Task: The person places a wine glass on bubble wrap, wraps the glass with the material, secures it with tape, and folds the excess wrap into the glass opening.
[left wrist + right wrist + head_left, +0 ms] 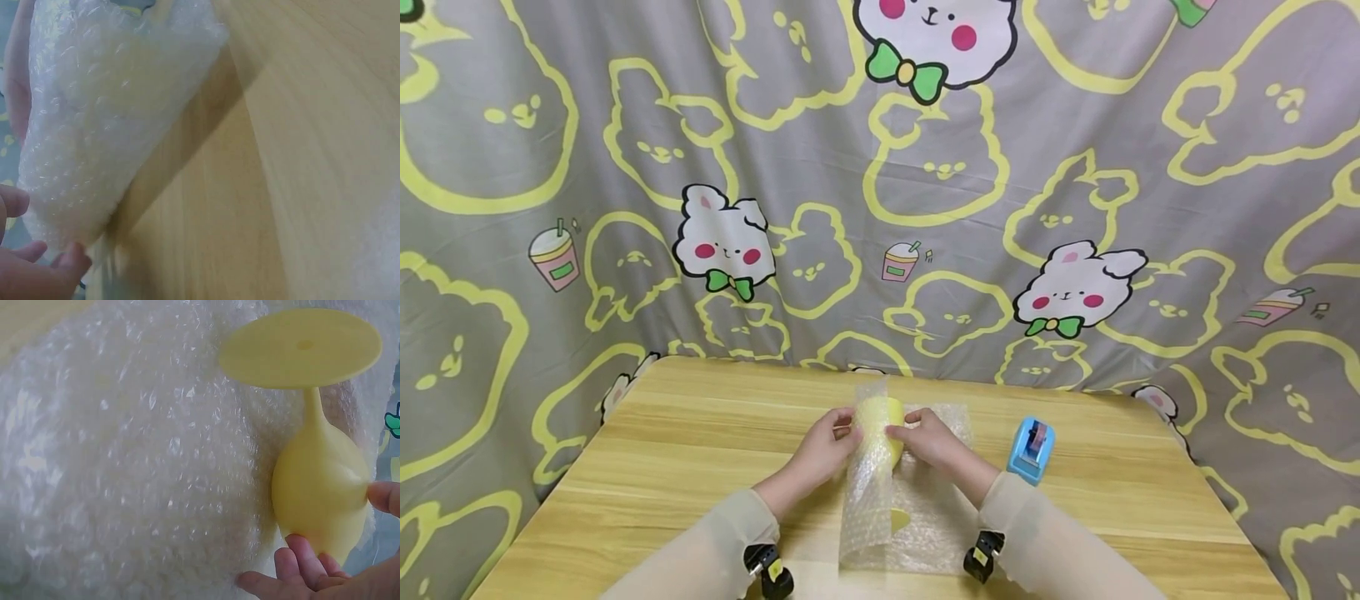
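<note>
The yellow goblet point(322, 444) is lying on its side between your hands, its bowl pointing toward 12 o'clock and its round foot toward 6. Bubble wrap point(928, 500) is spreading beneath it, and a flap is covering its 9 o'clock side while the 3 o'clock side is showing bare. Your right hand point(934, 440), at the goblet's 2 o'clock, is gripping the uncovered bowl with thumb and bent fingers. Your left hand point(829, 442), at 10 o'clock, is pinching the flap near the bowl.

Out at 3 o'clock, apart from the wrap, a blue tape dispenser point(1031, 452) is standing on the wooden bench point(722, 433). Your pale sleeves point(1052, 525) are reaching in from 5 and 7 o'clock, and you are wearing a black camera point(983, 557) on each wrist. Across 12 o'clock, a grey curtain point(955, 250) is hanging, patterned with cartoon animals and drink cups.
</note>
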Demonstrator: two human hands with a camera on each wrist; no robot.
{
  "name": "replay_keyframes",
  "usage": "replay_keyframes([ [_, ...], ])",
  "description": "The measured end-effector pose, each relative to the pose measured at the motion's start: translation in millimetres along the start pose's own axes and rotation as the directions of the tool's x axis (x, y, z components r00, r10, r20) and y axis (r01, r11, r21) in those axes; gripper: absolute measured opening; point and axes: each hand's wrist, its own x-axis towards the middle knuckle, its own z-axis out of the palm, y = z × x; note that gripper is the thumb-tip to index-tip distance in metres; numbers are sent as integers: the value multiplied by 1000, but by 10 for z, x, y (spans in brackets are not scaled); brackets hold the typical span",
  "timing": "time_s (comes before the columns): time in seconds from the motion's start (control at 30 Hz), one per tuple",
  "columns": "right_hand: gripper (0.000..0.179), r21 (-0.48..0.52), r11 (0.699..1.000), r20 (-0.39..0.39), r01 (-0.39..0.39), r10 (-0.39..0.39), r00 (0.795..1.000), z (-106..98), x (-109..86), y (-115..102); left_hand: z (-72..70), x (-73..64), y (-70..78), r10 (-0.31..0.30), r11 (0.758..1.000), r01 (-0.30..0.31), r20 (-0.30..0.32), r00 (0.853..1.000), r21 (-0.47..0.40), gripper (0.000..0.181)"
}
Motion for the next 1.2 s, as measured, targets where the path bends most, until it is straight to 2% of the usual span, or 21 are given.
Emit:
replay_keyframes([
  [0.2,47,43,999,41,4,-6,999,-4,-29,-5,-44,-13,-38,-58,998,59,54,997,-14,51],
  [0.37,45,60,998,65,11,-15,998,-1,-24,1,-55,-6,-38,-81,997,81,54,995,12,50],
  [0.63,29,65,997,99,35,-42,994,-4,-16,18,-59,-19,18,-91,995,89,36,995,50,43],
  [0.9,33,61,998,118,34,-41,992,-29,6,43,-55,-21,32,-89,996,91,56,994,-22,43],
  [1.1,39,102,995,129,10,-23,991,-32,17,58,-54,-9,31,-40,999,39,15,999,35,43],
  [1.2,37,132,991,121,-8,-8,993,-26,17,65,-51,1,21,-27,999,27,8,1000,26,43],
])
